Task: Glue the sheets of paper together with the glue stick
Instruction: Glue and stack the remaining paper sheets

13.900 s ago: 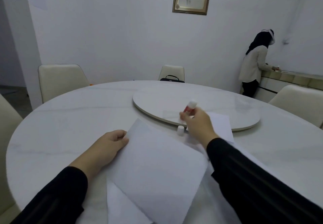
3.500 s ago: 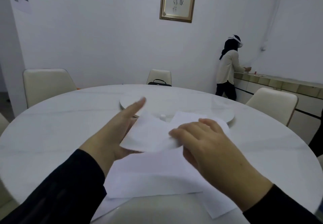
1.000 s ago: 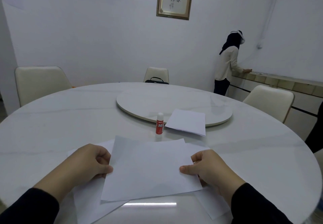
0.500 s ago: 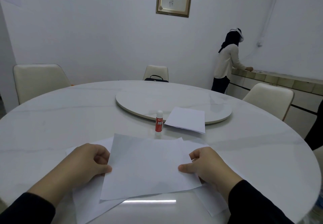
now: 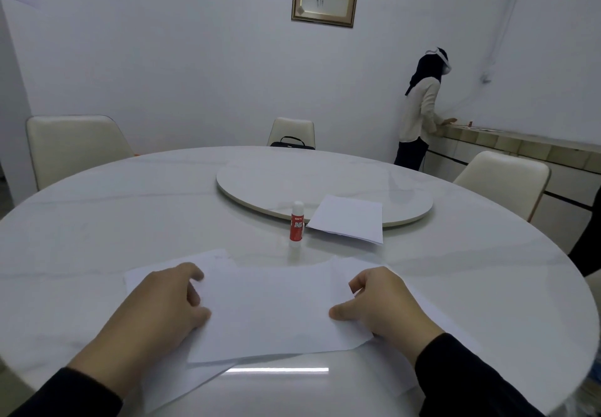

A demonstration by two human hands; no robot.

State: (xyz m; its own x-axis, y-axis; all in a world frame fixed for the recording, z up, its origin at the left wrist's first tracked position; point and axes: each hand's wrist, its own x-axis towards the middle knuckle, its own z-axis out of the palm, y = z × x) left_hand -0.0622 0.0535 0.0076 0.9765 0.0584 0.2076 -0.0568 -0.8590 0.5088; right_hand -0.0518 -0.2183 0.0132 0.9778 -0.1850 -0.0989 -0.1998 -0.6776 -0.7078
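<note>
- The round white tabletop (image 5: 97, 221) fills most of the room from where I stand, with a raised turntable (image 5: 325, 176) at its middle and pale chairs (image 5: 71, 146) around it.
- Another person (image 5: 419, 114) stands at a ledge by the far wall, back turned, taking no part in this.
- Near the seated person's edge lies the top sheet (image 5: 273, 306), flat over the lower sheets (image 5: 146, 277), whose corners stick out at left and right, so the stack looks roughly lined up rather than squared.
- A smaller stack of paper (image 5: 348, 218) rests half on the turntable rim, well apart from the hands; I'd guess it is a finished pair, though no glue line can be seen.
- The left hand (image 5: 162, 306) pinches the top sheet's left edge, its grip narrow, thumb on top.
- The right hand (image 5: 377, 303) pinches the right edge the same way.
- The glue stick (image 5: 296, 225) stands upright with its cap on, just beside the small stack, in nobody's hand.
- To my eye this pairing is only being positioned: uncapping, spreading glue and pressing the sheets down are all left.
</note>
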